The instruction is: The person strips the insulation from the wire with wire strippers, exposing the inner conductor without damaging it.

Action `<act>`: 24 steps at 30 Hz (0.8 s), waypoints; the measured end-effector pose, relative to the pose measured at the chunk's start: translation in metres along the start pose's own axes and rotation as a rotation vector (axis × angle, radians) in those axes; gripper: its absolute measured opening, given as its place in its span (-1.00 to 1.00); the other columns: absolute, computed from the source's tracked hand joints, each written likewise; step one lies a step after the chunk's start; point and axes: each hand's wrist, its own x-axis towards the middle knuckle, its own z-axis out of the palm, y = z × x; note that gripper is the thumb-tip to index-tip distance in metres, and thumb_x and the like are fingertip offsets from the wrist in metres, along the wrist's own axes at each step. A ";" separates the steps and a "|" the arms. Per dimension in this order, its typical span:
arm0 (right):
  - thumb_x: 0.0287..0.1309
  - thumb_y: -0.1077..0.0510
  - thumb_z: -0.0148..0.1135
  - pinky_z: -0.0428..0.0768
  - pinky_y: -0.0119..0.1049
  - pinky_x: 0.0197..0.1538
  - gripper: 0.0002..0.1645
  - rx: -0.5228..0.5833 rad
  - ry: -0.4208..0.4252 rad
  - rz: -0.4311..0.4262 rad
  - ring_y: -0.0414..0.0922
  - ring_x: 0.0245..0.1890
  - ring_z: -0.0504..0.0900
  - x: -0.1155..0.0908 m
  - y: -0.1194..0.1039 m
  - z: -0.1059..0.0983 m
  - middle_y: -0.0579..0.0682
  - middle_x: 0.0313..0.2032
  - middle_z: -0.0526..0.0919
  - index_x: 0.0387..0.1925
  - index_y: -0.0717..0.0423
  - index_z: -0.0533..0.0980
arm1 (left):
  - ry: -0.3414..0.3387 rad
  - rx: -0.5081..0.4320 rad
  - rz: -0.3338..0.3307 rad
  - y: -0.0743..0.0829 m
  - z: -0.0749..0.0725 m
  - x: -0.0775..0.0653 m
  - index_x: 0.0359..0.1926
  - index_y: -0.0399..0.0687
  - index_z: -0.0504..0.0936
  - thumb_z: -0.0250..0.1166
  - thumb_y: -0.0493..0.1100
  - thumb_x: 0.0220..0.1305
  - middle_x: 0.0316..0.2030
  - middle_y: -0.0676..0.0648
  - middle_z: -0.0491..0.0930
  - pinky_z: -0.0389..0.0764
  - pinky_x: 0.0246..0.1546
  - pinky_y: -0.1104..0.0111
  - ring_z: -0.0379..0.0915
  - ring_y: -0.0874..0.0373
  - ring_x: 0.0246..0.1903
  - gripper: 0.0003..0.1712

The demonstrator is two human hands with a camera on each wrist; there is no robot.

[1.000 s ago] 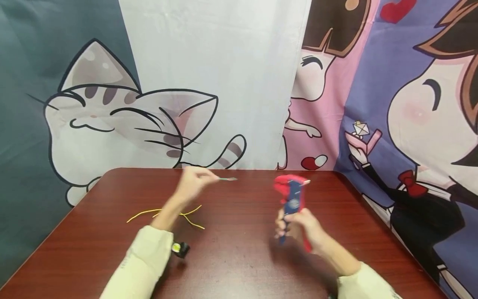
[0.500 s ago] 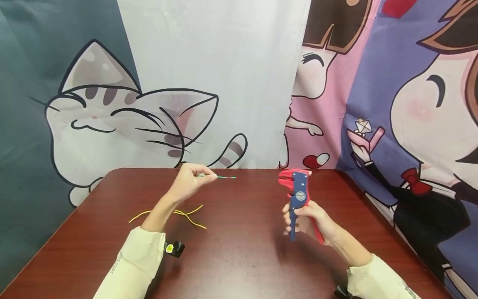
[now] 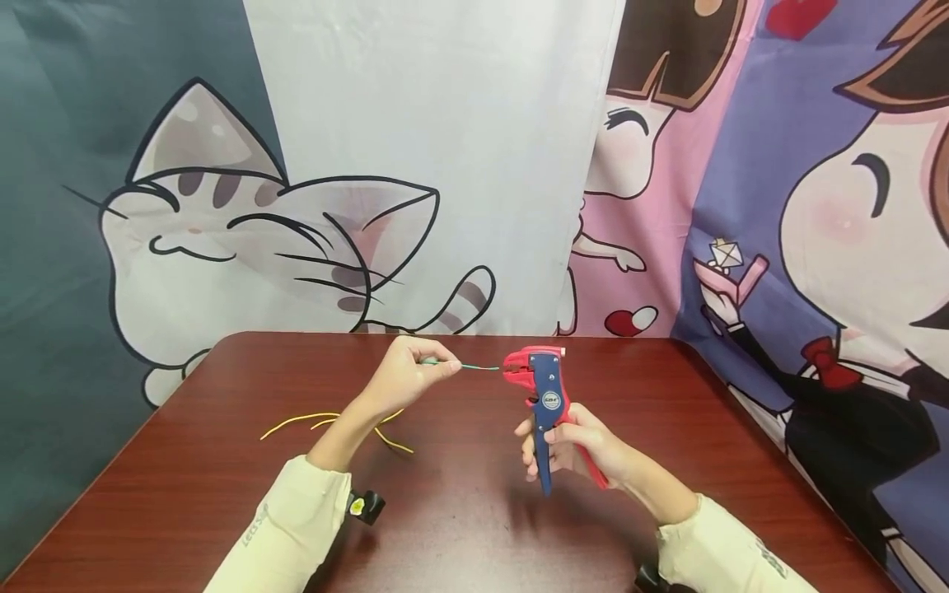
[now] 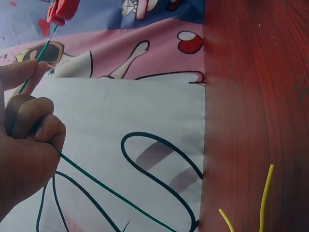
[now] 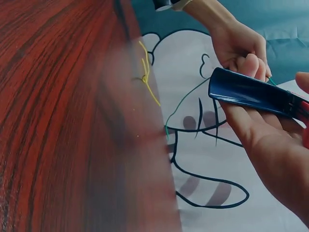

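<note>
My left hand (image 3: 408, 371) pinches a thin green wire (image 3: 480, 367) between thumb and forefinger, a short end sticking out to the right. The rest of the green wire (image 4: 116, 191) trails down from the curled fingers in the left wrist view. My right hand (image 3: 582, 441) grips a blue-and-red wire stripper (image 3: 547, 383), held upright with its red jaws towards the wire. The wire's tip is right at the mouth of those jaws. In the right wrist view the blue handle (image 5: 251, 92) lies across the right fingers; the stripper's head is out of sight there.
Several yellow wires (image 3: 395, 445) lie crossed on the brown wooden table (image 3: 460, 511), partly behind the left forearm. A cartoon-printed cloth (image 3: 460, 165) hangs behind the table's far edge. Small black wrist cameras (image 3: 366, 506) sit by the sleeves.
The wire stripper first shifted slightly right, then moved left to meet the wire. My left hand has moved right with the green wire, bringing its tip to the jaws.
</note>
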 end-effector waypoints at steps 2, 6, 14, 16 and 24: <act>0.25 0.39 -0.29 0.59 0.06 0.05 -0.51 0.000 -0.009 0.008 -0.02 -0.20 0.74 0.001 0.001 0.000 0.11 -0.17 0.72 0.10 0.33 0.45 | 0.000 -0.015 -0.003 -0.001 0.002 0.000 -0.40 -0.24 0.76 0.38 -0.33 0.16 -0.72 0.08 0.23 0.15 -0.61 0.43 0.06 0.27 -0.67 -0.95; 0.26 0.39 -0.28 0.59 0.04 0.04 -0.52 0.002 -0.020 0.022 -0.03 -0.19 0.74 0.004 0.001 0.001 0.10 -0.17 0.72 0.10 0.32 0.45 | -0.003 -0.032 -0.001 0.000 0.005 -0.001 -0.39 -0.24 0.76 0.39 -0.33 0.16 -0.73 0.08 0.24 0.15 -0.62 0.43 0.06 0.28 -0.68 -0.96; 0.28 0.37 -0.28 0.61 0.03 0.00 -0.58 -0.001 -0.005 0.041 -0.10 -0.28 0.70 0.007 0.004 0.005 0.01 -0.29 0.66 0.01 0.28 0.47 | -0.009 -0.035 0.021 0.003 0.008 -0.003 -0.34 -0.26 0.76 0.38 -0.33 0.19 -0.66 0.01 0.36 0.17 -0.61 0.43 0.11 0.26 -0.66 -0.94; 0.28 0.35 -0.27 0.61 0.03 -0.01 -0.61 -0.011 0.013 0.037 -0.13 -0.32 0.66 0.008 0.003 0.006 -0.01 -0.33 0.62 -0.04 0.25 0.48 | -0.004 -0.018 0.037 0.004 0.008 -0.004 -0.32 -0.26 0.76 0.38 -0.32 0.20 -0.60 -0.02 0.46 0.21 -0.59 0.43 0.16 0.25 -0.64 -0.93; 0.29 0.30 -0.23 0.62 0.00 -0.06 -0.70 -0.037 0.055 0.060 -0.15 -0.38 0.61 0.009 0.003 0.009 -0.05 -0.40 0.56 -0.18 0.13 0.47 | 0.016 0.005 0.043 0.004 0.010 -0.008 -0.30 -0.16 0.78 0.39 -0.24 0.22 -0.45 -0.06 0.66 0.36 -0.53 0.42 0.36 0.12 -0.52 -0.92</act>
